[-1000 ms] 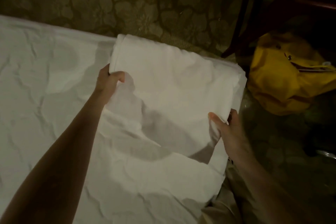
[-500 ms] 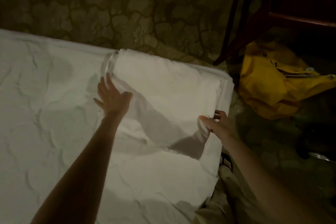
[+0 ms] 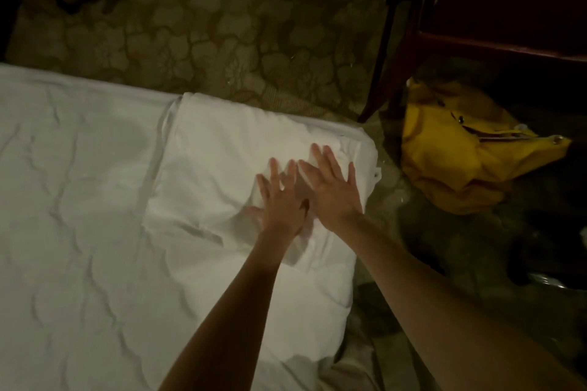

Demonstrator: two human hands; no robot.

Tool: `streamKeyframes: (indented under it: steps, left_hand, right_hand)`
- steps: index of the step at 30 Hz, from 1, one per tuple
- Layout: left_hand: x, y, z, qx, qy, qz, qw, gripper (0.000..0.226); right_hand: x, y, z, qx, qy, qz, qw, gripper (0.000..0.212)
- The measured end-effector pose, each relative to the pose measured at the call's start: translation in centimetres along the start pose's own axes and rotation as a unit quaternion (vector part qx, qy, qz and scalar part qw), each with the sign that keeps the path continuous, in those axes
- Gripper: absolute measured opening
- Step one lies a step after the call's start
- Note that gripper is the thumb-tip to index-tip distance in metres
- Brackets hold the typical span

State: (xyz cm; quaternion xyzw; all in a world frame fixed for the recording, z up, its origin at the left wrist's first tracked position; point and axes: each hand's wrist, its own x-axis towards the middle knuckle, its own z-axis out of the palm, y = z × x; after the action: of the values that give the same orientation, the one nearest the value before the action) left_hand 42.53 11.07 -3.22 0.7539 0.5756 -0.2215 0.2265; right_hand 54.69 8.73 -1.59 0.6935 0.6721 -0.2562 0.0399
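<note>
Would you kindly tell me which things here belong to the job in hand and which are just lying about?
In the job: folded sheet, pressed flat by left hand and right hand; mattress under it.
Lying about: yellow bag; carpet; wooden leg.

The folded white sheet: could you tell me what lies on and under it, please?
On top, the left hand and right hand press flat, fingers spread. The folded sheet rests on the quilted mattress; anything between them is hidden.
</note>
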Motion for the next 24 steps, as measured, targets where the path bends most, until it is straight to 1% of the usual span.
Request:
streamKeyframes:
  steps: [2,3,6,8,11,13,14,17,19,24]
  left_hand:
    - [-0.2,0.8,-0.2,0.028,-0.009,0.007,1.000,0.070]
    - [-0.6,1.5,-0.7,0.028,-0.009,0.001,1.000,0.070]
    - [-1.5,4.0,-1.4,0.008,-0.006,-0.038,0.999,0.067]
    - [-1.8,6.1,-1.4,-0.026,0.023,-0.050,0.998,0.064]
    - [-2.3,10.9,-1.9,-0.104,0.105,-0.036,0.988,0.065]
    - [-2.3,14.8,-1.9,-0.142,0.130,-0.026,0.981,0.069]
    - [-2.1,16.9,-1.6,-0.135,0.132,-0.012,0.982,0.069]
    - [-1.2,23.1,-0.4,-0.120,0.121,0.049,0.984,0.066]
    - [-0.1,26.9,0.5,-0.122,0.114,0.069,0.984,0.064]
    - [4.7,33.4,3.1,-0.081,0.096,0.118,0.985,0.065]
  right_hand:
    - [-0.1,1.0,-0.3,-0.022,-0.023,-0.024,0.999,0.063]
    - [-0.2,1.4,-0.7,-0.028,-0.033,-0.034,0.998,0.063]
    - [-1.0,2.8,-1.9,-0.001,-0.046,-0.063,0.997,0.062]
    - [-2.1,4.3,-3.0,0.051,-0.026,-0.066,0.996,0.061]
    - [-4.1,8.7,-4.9,0.086,0.027,-0.055,0.994,0.057]
    - [-5.6,12.9,-5.8,0.078,0.037,-0.036,0.996,0.053]
    - [-6.2,15.1,-6.0,0.070,0.036,-0.020,0.997,0.052]
    - [-7.9,21.9,-6.3,0.043,0.026,0.026,0.998,0.053]
    - [-8.8,26.3,-5.9,0.036,0.019,0.057,0.998,0.054]
    - [-8.8,35.5,-3.2,0.022,0.007,0.126,0.992,0.058]
